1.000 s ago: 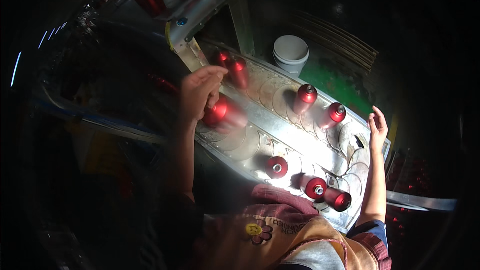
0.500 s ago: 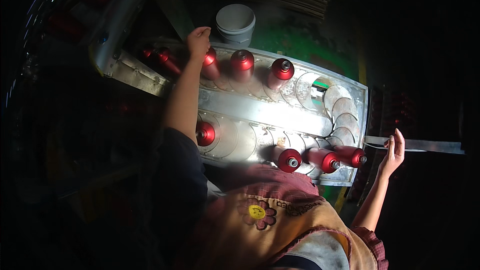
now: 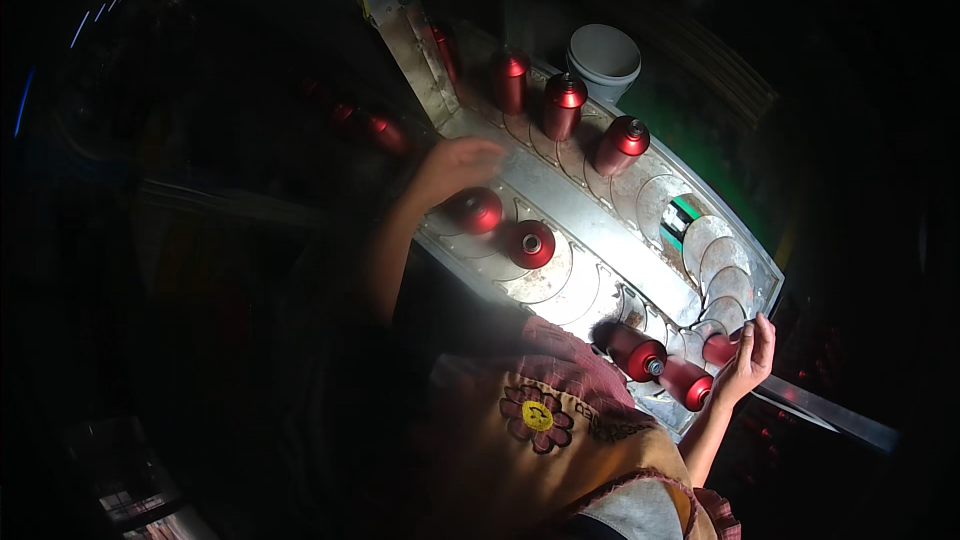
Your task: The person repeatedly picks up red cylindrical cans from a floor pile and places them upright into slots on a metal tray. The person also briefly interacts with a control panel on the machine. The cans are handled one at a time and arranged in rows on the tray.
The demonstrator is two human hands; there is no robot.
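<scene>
Right hand (image 3: 740,372) has swung in beside a red bottle (image 3: 717,349), fingers half curled, honestly can't tell if they're gripping it; left hand (image 3: 460,168), loosely open and empty, is near another bottle (image 3: 478,210) on the metal conveyor (image 3: 625,230).

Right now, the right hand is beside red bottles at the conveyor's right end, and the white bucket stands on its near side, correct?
No, the head view shows the white bucket on the far side of the plate conveyor; the right hand is as stated.
</scene>
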